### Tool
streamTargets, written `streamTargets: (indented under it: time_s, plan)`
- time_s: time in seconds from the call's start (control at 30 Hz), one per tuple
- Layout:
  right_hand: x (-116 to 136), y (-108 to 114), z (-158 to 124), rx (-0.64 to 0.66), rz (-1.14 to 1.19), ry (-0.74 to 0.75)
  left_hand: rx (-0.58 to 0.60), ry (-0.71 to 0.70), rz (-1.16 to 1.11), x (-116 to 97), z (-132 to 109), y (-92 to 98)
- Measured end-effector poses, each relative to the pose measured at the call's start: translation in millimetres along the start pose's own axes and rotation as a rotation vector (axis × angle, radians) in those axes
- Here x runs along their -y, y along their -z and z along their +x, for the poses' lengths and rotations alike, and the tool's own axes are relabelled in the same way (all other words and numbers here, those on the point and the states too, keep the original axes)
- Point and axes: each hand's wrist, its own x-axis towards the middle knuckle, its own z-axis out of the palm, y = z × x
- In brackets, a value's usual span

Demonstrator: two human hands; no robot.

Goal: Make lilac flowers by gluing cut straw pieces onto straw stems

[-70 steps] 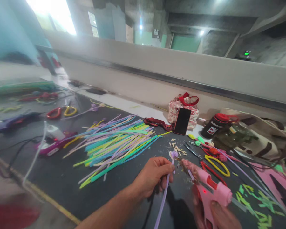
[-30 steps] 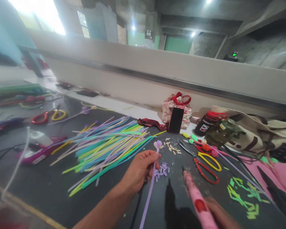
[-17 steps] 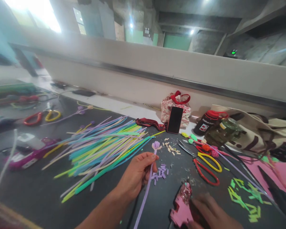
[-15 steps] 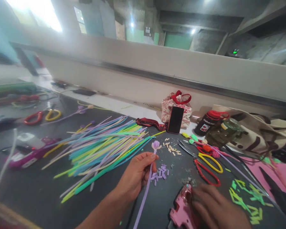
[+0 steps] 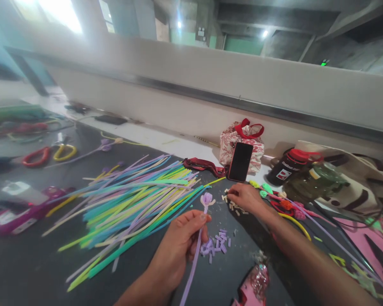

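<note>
My left hand (image 5: 187, 233) pinches the stem of a purple pipe cleaner flower (image 5: 196, 259) upright, its small purple bloom with cream petals at the top. At the pile of short cream pipe cleaner pieces (image 5: 237, 210), my right hand (image 5: 245, 196) has its thumb and fingertips drawn together; whatever sits between them is hidden. Cut purple pieces (image 5: 221, 242) lie just right of my left hand. A pink glue gun (image 5: 255, 284) rests at the lower edge, its nozzle pointing away from me.
Long coloured pipe cleaners (image 5: 137, 204) are heaped on the left, beside a purple glue gun (image 5: 28, 208). Behind my right hand stand a phone (image 5: 240, 161), a patterned bag (image 5: 226, 144) and a black bottle (image 5: 285, 168). My right forearm covers most of the scissors (image 5: 298, 223).
My right hand has left the pink glue gun and moved forward to the cream pieces. My left hand still holds the purple flower, and the view has shifted slightly.
</note>
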Motion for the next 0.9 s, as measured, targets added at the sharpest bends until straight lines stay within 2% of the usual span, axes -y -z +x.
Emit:
streamTargets:
  time_s: [0.23, 0.53, 0.73, 0.9]
  plan:
    - [4.1, -1.8, 0.7, 0.088, 0.195, 0.003, 0.001, -0.002, 0.022, 2.6, 0.4, -0.5]
    - [-4.3, 20.3, -31.4, 0.052, 0.760, -0.163, 0.021, 0.011, 0.043, 10.2, 1.9, -2.4]
    - [15.7, 33.8, -63.9, 0.068, 1.070, -0.168, 0.026, -0.001, 0.104, 15.5, 4.8, -4.3]
    - [48.2, 34.7, -97.8, 0.153, 1.304, -0.172, 0.119, 0.031, 0.096, 19.5, 0.1, -10.3]
